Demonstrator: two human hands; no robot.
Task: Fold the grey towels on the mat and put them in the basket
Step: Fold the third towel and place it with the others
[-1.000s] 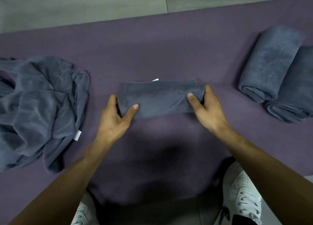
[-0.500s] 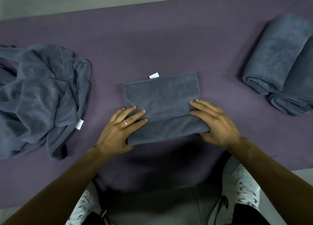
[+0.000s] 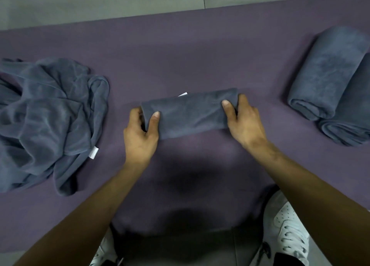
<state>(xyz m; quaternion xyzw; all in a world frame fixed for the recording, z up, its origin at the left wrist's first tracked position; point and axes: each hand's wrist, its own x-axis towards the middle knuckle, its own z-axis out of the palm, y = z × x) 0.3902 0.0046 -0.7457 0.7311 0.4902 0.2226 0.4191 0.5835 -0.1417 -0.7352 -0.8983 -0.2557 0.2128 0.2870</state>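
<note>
Far left: heap of unfolded grey towels (image 3: 46, 115) bunched on the purple mat (image 3: 180, 51), w/ a white tag (image 3: 93, 152) showing at its near right edge. Centre: a folded towel (image 3: 190, 111) lies as a long narrow band across the mat, small white label (image 3: 182, 94) poking out at its far edge. Left hand (image 3: 140, 133) grips the band's left end, thumb on top, fingers curled round the end and under. Right hand (image 3: 244, 119) grips the right end the same way, thumb on top, fingers wrapped behind the end. Both forearms reach in from the near side. Right: two rolled towels (image 3: 328, 73) side by side, touching, the one further right partly cut off by the frame edge. Near edge: white trainers (image 3: 288, 225), right one clearer, left one only partly seen. Grey floor (image 3: 100, 3) beyond the mat's far edge. Basket not seen in this view.
</note>
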